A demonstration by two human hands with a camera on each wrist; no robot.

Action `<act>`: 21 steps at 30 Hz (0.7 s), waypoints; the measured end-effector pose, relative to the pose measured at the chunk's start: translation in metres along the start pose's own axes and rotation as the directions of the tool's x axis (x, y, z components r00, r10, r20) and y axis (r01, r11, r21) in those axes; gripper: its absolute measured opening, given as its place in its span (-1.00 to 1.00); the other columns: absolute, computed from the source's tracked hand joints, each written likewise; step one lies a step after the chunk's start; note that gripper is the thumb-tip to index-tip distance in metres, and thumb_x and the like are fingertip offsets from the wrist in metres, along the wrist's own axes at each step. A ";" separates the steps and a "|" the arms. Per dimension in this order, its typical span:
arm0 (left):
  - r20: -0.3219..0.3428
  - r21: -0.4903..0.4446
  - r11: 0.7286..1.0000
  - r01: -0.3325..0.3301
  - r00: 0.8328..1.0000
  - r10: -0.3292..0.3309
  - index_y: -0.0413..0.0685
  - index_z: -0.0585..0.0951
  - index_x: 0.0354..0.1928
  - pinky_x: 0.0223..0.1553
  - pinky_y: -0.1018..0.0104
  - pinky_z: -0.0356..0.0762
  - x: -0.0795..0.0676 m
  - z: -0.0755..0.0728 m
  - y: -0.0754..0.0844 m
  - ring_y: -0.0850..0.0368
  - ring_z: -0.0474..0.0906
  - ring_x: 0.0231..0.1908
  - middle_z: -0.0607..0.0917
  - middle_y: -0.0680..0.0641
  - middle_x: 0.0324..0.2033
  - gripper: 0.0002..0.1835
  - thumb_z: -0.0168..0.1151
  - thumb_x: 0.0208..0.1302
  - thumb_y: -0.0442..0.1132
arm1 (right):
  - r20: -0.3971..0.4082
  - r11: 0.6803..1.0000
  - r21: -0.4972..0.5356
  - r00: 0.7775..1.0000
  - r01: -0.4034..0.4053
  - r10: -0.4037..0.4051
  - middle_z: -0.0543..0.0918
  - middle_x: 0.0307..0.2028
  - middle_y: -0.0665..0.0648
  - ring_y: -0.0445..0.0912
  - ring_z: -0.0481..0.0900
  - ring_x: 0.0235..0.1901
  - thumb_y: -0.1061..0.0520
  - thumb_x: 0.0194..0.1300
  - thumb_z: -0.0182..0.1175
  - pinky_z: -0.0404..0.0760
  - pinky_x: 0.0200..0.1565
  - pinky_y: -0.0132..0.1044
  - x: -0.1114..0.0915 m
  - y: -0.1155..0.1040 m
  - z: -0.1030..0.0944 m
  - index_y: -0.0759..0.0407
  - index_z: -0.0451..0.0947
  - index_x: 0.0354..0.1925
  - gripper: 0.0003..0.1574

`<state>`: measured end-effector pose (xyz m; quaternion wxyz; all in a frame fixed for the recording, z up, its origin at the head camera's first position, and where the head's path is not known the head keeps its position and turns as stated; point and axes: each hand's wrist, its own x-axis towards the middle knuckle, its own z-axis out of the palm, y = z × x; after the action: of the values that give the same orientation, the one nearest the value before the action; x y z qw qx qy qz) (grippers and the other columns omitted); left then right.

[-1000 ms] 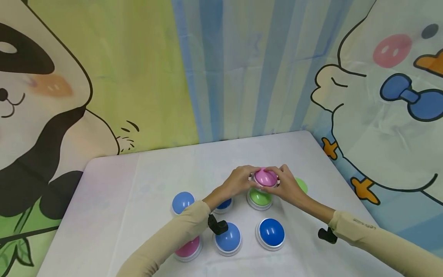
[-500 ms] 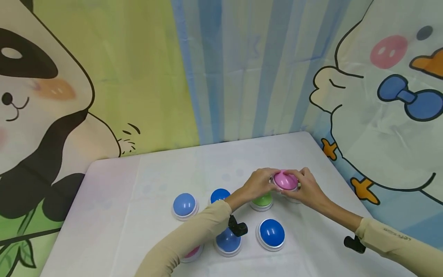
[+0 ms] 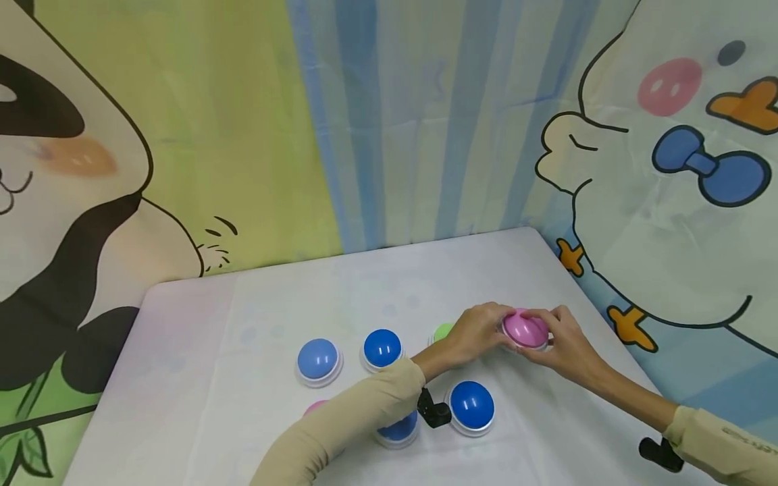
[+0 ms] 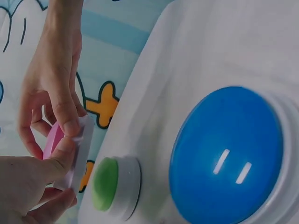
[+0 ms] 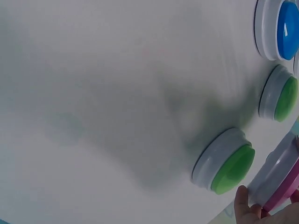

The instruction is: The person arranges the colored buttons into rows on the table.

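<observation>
Both hands hold a pink dome push button [image 3: 525,329] with a white base, up off the table. My left hand [image 3: 482,331] grips its left side and my right hand [image 3: 566,344] its right side, fingers and thumbs at the rim. In the left wrist view the pink button [image 4: 55,137] is tilted on edge between the right hand [image 4: 53,88] and the left hand [image 4: 28,182]. Below it in the right wrist view stands a green button [image 5: 233,168], hidden in the head view. Another green button [image 3: 442,331] is partly behind my left hand.
On the white table [image 3: 273,304] stand several blue buttons, among them a light blue one [image 3: 319,359] and a dark blue one [image 3: 472,405]. My left sleeve covers much of another blue button [image 3: 398,430] and a pink one [image 3: 315,407]. Printed cloth hangs behind the table.
Both hands have carried the pink button to the right, from above one green button to over where the other green one stands. The buttons on the table stay put; the head view shifts slightly.
</observation>
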<state>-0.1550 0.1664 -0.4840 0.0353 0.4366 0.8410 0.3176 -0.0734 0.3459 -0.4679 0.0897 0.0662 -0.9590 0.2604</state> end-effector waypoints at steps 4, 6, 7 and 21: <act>0.031 0.070 0.997 -0.043 0.999 0.041 0.06 0.49 0.24 -0.01 0.79 0.41 -0.008 0.001 0.009 0.41 0.55 0.01 0.66 0.13 0.04 -0.33 0.38 0.06 0.10 | 0.026 1.000 -0.003 1.000 -0.011 0.011 0.40 -0.21 0.24 0.10 0.46 -0.14 0.21 -0.23 0.59 0.74 -0.34 -0.11 -0.015 -0.001 -0.003 0.28 0.47 0.11 -0.13; 0.050 0.096 0.994 -0.054 0.998 0.050 0.08 0.50 0.22 -0.04 0.81 0.40 -0.012 0.002 0.016 0.44 0.53 -0.04 0.65 0.15 0.00 -0.32 0.36 0.04 0.15 | 0.030 1.000 -0.009 0.999 -0.016 0.016 0.40 -0.22 0.22 0.09 0.47 -0.15 0.20 -0.25 0.60 0.74 -0.35 -0.13 -0.024 -0.001 -0.004 0.27 0.47 0.10 -0.12; 0.058 0.109 0.992 -0.062 0.997 0.056 0.09 0.50 0.21 -0.04 0.81 0.40 -0.013 0.004 0.021 0.45 0.52 -0.05 0.64 0.16 -0.01 -0.32 0.35 0.03 0.17 | 0.030 1.000 -0.016 0.999 -0.022 0.023 0.39 -0.23 0.21 0.08 0.46 -0.16 0.21 -0.26 0.61 0.73 -0.36 -0.14 -0.030 -0.001 -0.006 0.26 0.48 0.10 -0.11; 0.129 0.249 0.961 -0.122 0.987 0.092 0.13 0.53 -0.09 -0.41 0.76 0.32 -0.026 0.034 0.046 0.51 0.41 -0.39 0.55 0.21 -0.29 -0.35 0.43 -0.18 0.31 | 0.014 0.996 -0.092 1.000 -0.001 0.003 0.39 -0.30 0.05 -0.10 0.44 -0.24 0.15 -0.48 0.68 0.63 -0.43 -0.50 -0.075 0.012 0.004 0.18 0.56 0.01 -0.06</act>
<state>-0.0951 0.1829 -0.4909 0.0103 0.5000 0.8466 0.1821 -0.0032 0.3601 -0.4925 0.0855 0.0629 -0.9707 0.2157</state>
